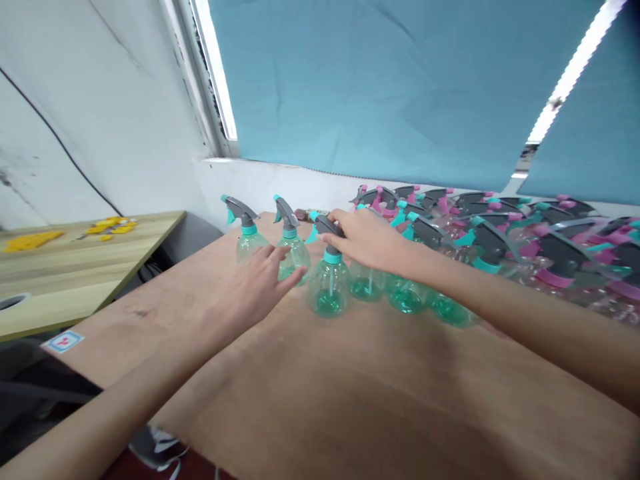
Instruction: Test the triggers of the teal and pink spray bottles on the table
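My right hand (367, 237) grips the grey spray head of a clear green spray bottle (329, 290), which is upright at the table's middle. My left hand (257, 283) hovers with fingers apart, in front of two more green spray bottles, one at the far left (249, 241) and one beside it (295, 253). The hand partly covers both; whether it touches them I cannot tell. Right of the gripped bottle, further green bottles (407, 297) stand in a row, partly hidden behind my right forearm.
Many spray bottles with pink or teal collars (555, 267) crowd the right side of the brown table (320, 393). A wooden desk (150, 233) at the left bears yellow pieces (113, 227). Behind are a white wall (100, 120) and a blue blind (375, 87).
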{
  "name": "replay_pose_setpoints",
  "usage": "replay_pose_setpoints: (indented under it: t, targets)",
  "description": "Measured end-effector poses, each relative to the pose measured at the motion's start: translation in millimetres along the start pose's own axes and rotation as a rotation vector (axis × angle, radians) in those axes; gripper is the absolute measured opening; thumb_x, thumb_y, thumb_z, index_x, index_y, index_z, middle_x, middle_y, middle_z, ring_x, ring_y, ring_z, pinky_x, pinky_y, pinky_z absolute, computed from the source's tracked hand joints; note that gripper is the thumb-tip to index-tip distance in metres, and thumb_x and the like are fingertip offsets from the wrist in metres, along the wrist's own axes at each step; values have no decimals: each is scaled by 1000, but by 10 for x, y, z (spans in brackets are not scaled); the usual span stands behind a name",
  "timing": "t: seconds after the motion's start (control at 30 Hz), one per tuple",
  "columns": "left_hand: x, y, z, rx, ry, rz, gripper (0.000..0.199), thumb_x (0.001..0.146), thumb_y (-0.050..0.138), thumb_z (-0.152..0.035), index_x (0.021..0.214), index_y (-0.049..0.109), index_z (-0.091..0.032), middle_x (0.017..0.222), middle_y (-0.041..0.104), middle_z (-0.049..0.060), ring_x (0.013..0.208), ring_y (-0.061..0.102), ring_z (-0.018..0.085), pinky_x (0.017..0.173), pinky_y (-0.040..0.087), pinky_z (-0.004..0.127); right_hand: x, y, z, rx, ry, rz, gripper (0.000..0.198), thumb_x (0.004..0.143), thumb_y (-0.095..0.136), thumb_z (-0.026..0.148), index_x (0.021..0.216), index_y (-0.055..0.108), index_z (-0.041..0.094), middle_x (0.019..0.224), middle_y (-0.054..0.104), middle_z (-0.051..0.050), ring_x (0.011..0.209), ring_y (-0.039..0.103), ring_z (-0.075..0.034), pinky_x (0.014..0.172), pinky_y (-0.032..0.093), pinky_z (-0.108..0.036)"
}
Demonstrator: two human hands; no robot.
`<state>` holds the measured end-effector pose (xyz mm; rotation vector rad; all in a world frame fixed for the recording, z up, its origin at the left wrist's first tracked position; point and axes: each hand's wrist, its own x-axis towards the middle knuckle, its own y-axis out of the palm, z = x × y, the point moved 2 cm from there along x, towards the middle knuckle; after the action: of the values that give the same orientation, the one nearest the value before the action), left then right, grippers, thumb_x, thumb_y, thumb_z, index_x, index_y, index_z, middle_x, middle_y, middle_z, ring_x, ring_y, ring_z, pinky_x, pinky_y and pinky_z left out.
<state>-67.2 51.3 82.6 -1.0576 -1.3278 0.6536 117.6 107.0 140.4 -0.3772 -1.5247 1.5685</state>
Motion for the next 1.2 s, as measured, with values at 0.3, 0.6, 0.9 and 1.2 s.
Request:
replay_pose_setpoints:
  t: [0.3,0.6,0.9,1.2]
  targets:
    - [-407,254,-961,-398,103,168,72,84,53,-63,137,34,-17,130,53,15,118,51,39,94,42,52,-974,-357,99,18,24,7,38,91,44,34,125,53,18,76,66,-7,63,58,-19,55,34,-30]
    - [-494,443,-1865,-721,274,286,62,83,65,-50,135,39,-28,127,56,8,117,53,34,93,46,50,-1969,-644,-489,249,88,30,40,85,51,55,105,54,20,87,65,-2,69,58,-16,56,40,-29]
    - [-339,777,-2536,-919,424,304,67,82,68,-47,137,36,-24,144,40,12,131,39,33,104,35,51,-2405,-616,-865,490,291,-149,32,76,67,39,98,54,22,77,60,1,68,55,-14,58,46,-28]
    - [-151,1056,-2746,-933,493,246,81,82,58,-64,141,27,-19,133,48,19,125,44,38,98,37,57,-2343,-504,-1153,632,314,-382,19,78,65,40,83,55,23,73,56,3,66,55,-13,57,46,-26]
